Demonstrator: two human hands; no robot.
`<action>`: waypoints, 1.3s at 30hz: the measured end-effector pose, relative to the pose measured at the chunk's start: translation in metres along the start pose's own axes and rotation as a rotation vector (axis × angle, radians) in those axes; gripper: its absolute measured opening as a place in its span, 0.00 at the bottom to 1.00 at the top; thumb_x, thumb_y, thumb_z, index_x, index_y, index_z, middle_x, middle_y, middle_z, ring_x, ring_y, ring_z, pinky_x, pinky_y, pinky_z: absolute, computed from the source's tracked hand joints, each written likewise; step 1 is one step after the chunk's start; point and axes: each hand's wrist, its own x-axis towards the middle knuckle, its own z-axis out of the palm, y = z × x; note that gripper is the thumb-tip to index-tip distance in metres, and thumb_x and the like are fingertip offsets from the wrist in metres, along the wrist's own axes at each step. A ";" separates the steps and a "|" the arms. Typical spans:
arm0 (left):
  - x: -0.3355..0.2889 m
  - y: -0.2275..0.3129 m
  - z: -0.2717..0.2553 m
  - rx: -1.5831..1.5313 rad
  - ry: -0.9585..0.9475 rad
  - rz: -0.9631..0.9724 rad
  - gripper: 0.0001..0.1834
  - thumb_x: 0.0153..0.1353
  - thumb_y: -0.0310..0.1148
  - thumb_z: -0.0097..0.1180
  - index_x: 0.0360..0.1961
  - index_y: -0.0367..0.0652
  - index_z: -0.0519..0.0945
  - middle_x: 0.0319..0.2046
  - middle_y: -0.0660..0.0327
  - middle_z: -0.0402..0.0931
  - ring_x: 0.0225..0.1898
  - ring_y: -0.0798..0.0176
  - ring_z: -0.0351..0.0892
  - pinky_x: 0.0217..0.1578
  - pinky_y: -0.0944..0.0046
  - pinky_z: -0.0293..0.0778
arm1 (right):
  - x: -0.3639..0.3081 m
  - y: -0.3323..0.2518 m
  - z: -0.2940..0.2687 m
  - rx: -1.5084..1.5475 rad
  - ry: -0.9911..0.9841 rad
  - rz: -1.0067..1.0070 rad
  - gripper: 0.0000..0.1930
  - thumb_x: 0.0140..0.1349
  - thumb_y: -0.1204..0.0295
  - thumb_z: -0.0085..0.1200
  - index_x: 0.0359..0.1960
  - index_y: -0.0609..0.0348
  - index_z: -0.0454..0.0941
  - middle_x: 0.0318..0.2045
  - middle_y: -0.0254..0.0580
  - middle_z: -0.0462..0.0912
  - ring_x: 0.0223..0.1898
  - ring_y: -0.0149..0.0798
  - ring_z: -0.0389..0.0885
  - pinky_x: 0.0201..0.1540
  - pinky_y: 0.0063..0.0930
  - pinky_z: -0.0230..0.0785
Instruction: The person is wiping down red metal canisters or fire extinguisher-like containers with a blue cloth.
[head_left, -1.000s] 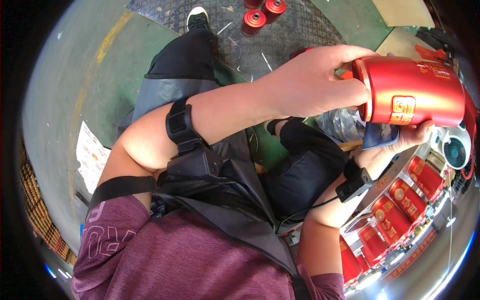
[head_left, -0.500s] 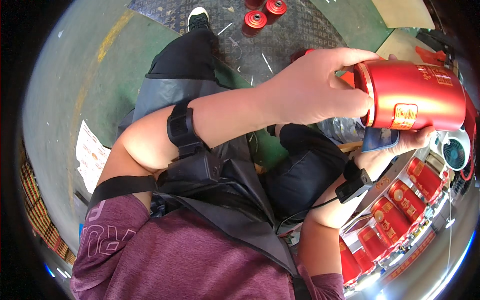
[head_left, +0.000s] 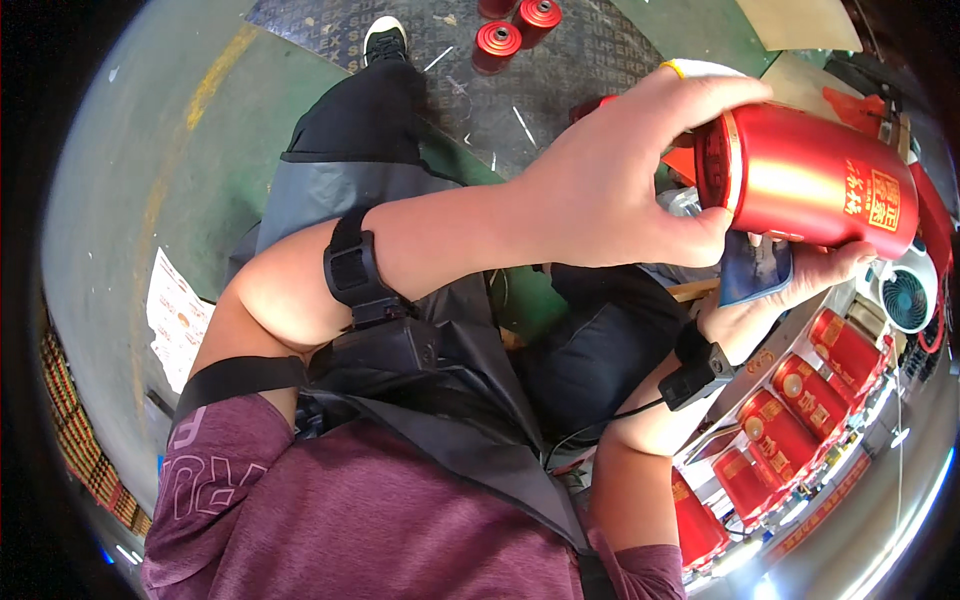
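A shiny red canister [head_left: 800,175] with gold printing and a gold band near its left end lies sideways in the air at the upper right. My left hand [head_left: 640,175] spans that left end, thumb on the near side and fingers reaching over the far side. From below, my right hand [head_left: 820,268] supports the canister, its thumb against the lower right side; its other fingers are mostly hidden. A blue cloth-like piece [head_left: 752,275] hangs at my right palm, under the canister. Behind my left hand shows a white thing with a yellow edge [head_left: 705,68], its kind unclear.
Several red canisters [head_left: 497,48] stand on a dark printed mat [head_left: 590,60] ahead. Rows of red containers [head_left: 785,430] stand at the right. A small white fan [head_left: 908,300] is near my right hand. A printed sheet [head_left: 178,310] lies on the green floor at left.
The canister has turned about its long axis, so its gold printing sits in a different place. It has shifted slightly left with both hands. The white, yellow-edged thing has come into sight.
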 end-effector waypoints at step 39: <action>0.005 0.010 -0.003 -0.116 -0.045 -0.116 0.38 0.50 0.32 0.67 0.65 0.44 0.69 0.57 0.56 0.71 0.58 0.56 0.74 0.54 0.55 0.77 | 0.002 -0.002 0.000 0.199 -0.045 0.030 0.46 0.52 0.35 0.63 0.66 0.52 0.67 0.61 0.43 0.74 0.62 0.47 0.73 0.66 0.51 0.67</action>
